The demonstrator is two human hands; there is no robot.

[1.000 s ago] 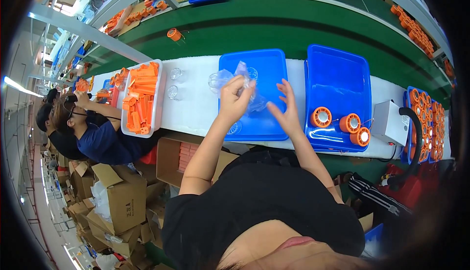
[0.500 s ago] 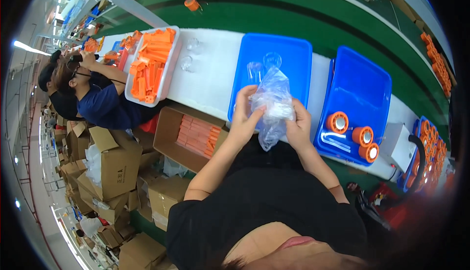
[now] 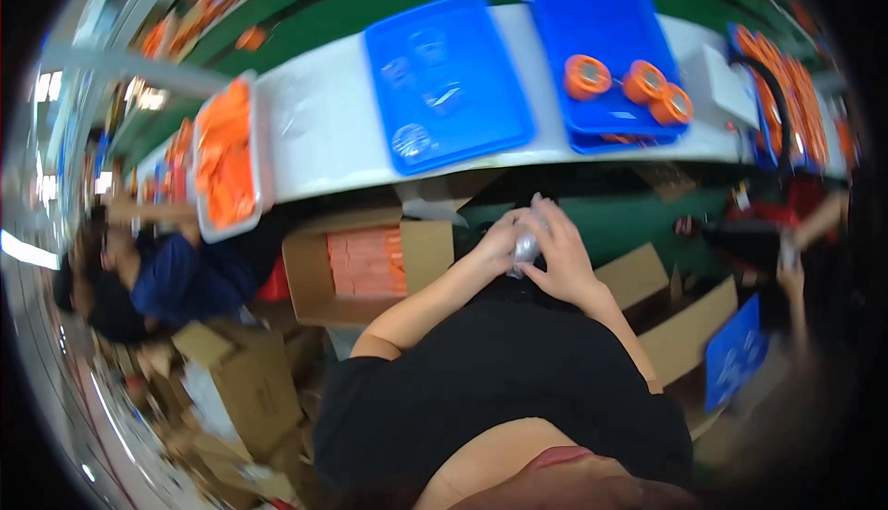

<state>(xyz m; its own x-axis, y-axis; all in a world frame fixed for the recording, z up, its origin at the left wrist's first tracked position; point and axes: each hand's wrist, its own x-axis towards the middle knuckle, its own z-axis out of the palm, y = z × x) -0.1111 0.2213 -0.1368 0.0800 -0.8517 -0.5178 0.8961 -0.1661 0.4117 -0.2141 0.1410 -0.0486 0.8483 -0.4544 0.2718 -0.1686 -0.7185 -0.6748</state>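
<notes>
Below the bench now: bag (image 3: 525, 247).

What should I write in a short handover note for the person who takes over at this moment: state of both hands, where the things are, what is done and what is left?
Left hand and right hand: both closed around a crumpled clear plastic bag, held close to the body, below the white table edge.
Things: near blue tray on the table with a few clear plastic pieces in it; second blue tray to its right with three orange rolls; open cardboard box with orange items under the table.
Done: bag is off the tray and in hand.
Left: the clear pieces in the tray are untouched.
</notes>
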